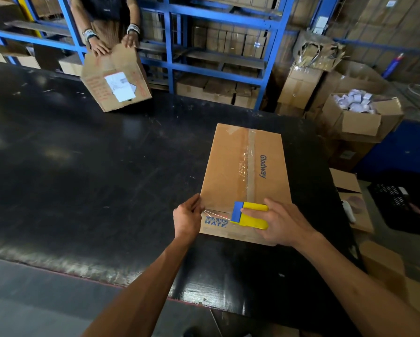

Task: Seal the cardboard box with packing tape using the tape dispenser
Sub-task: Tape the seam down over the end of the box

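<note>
A brown cardboard box [228, 166] printed "Glodway" lies on the black table [94, 166], with a strip of clear tape [251, 164] running along its top seam. My right hand [280, 222] grips a yellow and blue tape dispenser [249, 215] pressed against the box's near end. A short stretch of clear tape spans leftward from the dispenser across the near edge. My left hand [187, 215] holds the box's near left corner, fingers on the tape end there.
Across the table another person holds an open cardboard box [116, 81] with white labels. Blue shelving [216, 69] with cartons stands behind. Stacked boxes, an open carton of white items [359, 110] and a black crate [403, 203] crowd the floor at right.
</note>
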Demonstrator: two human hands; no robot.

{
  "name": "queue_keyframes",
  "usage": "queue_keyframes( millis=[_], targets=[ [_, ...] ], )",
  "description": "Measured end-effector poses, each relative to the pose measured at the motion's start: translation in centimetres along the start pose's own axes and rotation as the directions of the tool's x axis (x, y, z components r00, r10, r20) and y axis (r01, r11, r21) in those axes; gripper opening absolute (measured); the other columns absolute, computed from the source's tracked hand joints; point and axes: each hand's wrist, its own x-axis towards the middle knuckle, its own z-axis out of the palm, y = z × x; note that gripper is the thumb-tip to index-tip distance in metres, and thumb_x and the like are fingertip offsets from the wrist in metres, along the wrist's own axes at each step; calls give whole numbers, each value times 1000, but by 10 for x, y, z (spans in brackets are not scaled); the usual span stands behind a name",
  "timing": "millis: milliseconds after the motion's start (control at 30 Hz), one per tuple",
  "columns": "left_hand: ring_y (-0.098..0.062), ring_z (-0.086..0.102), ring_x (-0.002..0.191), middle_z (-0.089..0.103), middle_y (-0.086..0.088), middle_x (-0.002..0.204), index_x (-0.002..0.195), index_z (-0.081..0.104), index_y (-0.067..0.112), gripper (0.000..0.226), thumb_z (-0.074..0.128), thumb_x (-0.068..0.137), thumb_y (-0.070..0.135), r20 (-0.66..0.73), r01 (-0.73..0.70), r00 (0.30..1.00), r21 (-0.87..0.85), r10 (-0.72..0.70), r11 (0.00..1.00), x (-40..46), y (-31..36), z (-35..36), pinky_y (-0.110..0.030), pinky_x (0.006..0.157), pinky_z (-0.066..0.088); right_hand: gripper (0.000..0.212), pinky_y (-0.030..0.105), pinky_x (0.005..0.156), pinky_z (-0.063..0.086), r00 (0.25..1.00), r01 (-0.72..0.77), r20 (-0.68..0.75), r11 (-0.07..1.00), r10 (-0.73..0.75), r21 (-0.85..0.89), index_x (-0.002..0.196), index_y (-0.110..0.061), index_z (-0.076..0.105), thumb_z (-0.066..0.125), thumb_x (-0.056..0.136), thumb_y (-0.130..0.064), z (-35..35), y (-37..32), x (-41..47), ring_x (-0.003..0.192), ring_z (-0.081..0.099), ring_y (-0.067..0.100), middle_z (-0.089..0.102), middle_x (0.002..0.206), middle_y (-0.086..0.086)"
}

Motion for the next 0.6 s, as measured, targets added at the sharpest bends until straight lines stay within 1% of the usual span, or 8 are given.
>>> queue_keyframes(
  millis=[133,267,333,367,400,467,533,600],
  targets=[
    [-10,65,112,69,-8,126,132,62,5,44,73,91,16,-6,21,1000,12,-21,1000,1,-6,2,-10,92,44,55,33,86,48,1000,-3,19,1000,3,0,145,-55,30,47,93,-59,-1,0,3,105,56,23,45,114,2],
    [-15,61,122,62,-6,135,140,55,7,59,77,87,14,41,8,999,35,-9,999,6,-8,-2,-16,98,44,55,34,88,48,1000,-11,20,1000,11,0,145,-55,32,48,92,-58,1,-1,2,106,57,24,46,115,2],
    [-20,65,117,66,-9,131,141,54,9,58,75,88,17,87,-60,995,117,50,991,9,-8,-6,-22,94,49,55,35,87,48,1000,-15,20,1000,15,11,144,-54,34,50,92,-57,0,-2,3,106,57,25,47,114,3],
    [-26,69,109,70,-11,123,140,56,12,53,72,91,22,116,-149,985,214,126,965,11,-10,-9,-27,87,52,55,36,87,48,1000,-17,19,1000,17,14,144,-54,34,50,91,-56,0,-2,4,106,57,26,47,114,3],
    [-31,71,101,72,-13,118,139,58,16,49,68,93,31,160,-258,963,331,216,908,13,-12,-13,-33,80,55,55,36,88,48,1000,-19,23,1000,19,14,144,-54,34,50,91,-56,-1,-3,4,106,57,26,47,115,3],
    [-38,71,93,69,-14,124,133,62,19,53,58,90,49,237,-441,898,496,372,748,20,-18,-24,-43,73,57,55,36,88,48,999,-20,28,1000,20,12,144,-55,33,49,92,-57,-1,-3,5,106,57,26,47,116,3],
    [-41,70,97,60,-19,137,134,61,14,65,47,90,58,340,-593,801,566,493,573,35,-26,-35,-50,79,58,54,36,88,48,999,-24,30,1000,23,21,144,-54,34,48,92,-58,-2,-4,5,105,57,27,47,115,3],
    [-44,59,119,47,-24,147,142,52,10,68,41,94,56,504,-739,665,551,551,388,46,-21,-42,-57,98,49,54,37,88,48,999,-23,45,999,22,23,144,-53,35,48,92,-58,-3,-6,7,105,57,29,48,116,4]
  ],
)
